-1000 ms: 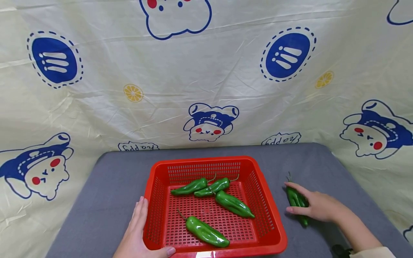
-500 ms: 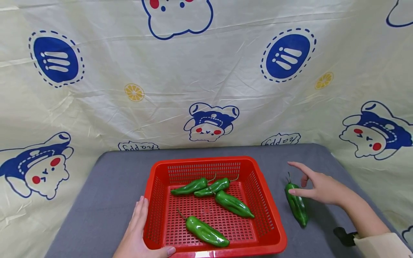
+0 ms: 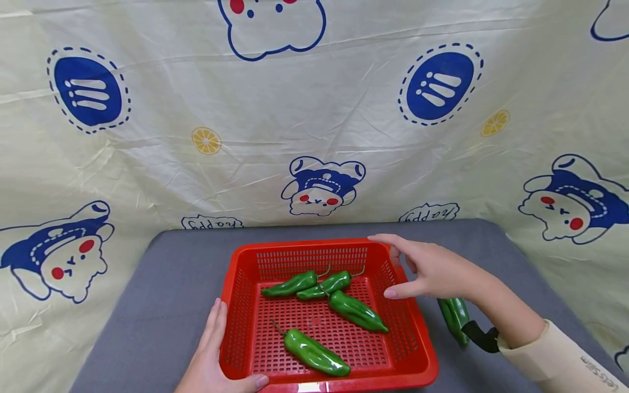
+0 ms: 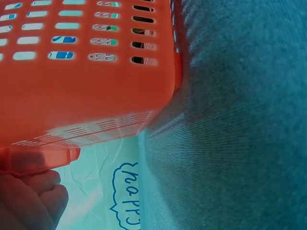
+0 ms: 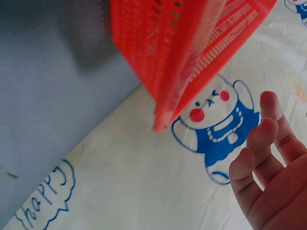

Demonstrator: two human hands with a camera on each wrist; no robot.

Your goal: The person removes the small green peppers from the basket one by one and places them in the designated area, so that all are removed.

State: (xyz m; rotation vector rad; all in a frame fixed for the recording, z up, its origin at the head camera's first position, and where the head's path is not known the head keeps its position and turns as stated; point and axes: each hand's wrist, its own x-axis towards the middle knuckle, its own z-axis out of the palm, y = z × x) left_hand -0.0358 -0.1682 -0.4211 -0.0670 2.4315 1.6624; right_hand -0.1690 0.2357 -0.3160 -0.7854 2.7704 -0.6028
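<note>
A red plastic basket (image 3: 408, 376) with slotted walls stands on the grey table, holding several green peppers (image 3: 314, 352). My left hand (image 3: 211, 360) rests at its front left corner, thumb on the front rim and fingers straight along the left side. In the left wrist view, fingertips (image 4: 50, 189) lie right at the rim. My right hand (image 3: 427, 270), holding nothing, is over the basket's right rim, thumb and index finger spread apart; its other fingers are loosely bent in the right wrist view. Another green pepper (image 3: 454, 316) lies right of the basket, partly hidden by my right wrist.
The grey cloth-covered table (image 3: 162, 305) extends on both sides of the basket. Behind it hangs a cream curtain (image 3: 334, 109) with printed blue cartoon figures. A black device (image 3: 480, 335) sits at my right wrist beside a cream sleeve (image 3: 540, 355).
My right hand has let go of the pepper on the table and moved left to the basket's right rim. That pepper stays where it was. My left hand has not moved.
</note>
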